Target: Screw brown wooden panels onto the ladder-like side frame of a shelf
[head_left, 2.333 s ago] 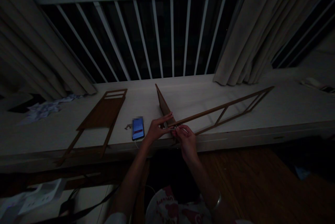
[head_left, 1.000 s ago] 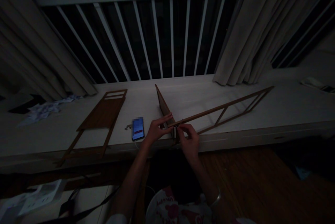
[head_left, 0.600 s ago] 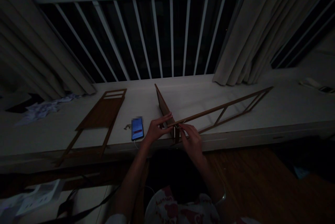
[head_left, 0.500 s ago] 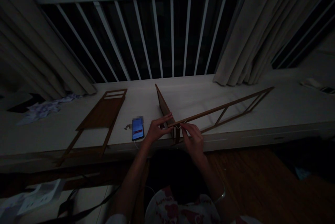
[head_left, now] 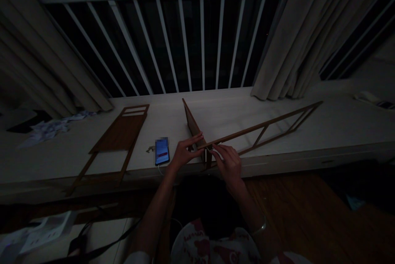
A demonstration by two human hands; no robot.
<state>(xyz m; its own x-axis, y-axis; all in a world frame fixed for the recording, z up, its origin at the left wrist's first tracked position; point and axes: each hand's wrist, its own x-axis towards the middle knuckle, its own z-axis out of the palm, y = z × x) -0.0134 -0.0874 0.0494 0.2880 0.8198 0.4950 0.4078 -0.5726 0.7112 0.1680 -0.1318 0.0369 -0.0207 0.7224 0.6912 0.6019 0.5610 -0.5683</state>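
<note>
A wooden rack (head_left: 243, 133) with slim side rails and crossbars leans on the white ledge, joined near my hands to a standing wooden panel (head_left: 192, 120). My left hand (head_left: 182, 155) pinches the rack's near end at the corner, its fingers along the panel. Just to the right, my right hand (head_left: 230, 163) has thumb and forefinger closed at the same joint. A thin, pale, bent piece, perhaps a hex key, shows at its fingertips, too dark to be sure.
The white ledge (head_left: 173, 111) also bears a folding wooden frame (head_left: 119, 132), a lit phone (head_left: 162, 151) on a cable, and small metal pieces (head_left: 150, 149) beside it. Behind stands a white railing (head_left: 202, 41) between curtains (head_left: 284, 58). A white box (head_left: 49, 231) lies lower left.
Very little differs. My right hand has turned slightly at the joint, and the pale thin piece has shifted with it. My left hand keeps its grip.
</note>
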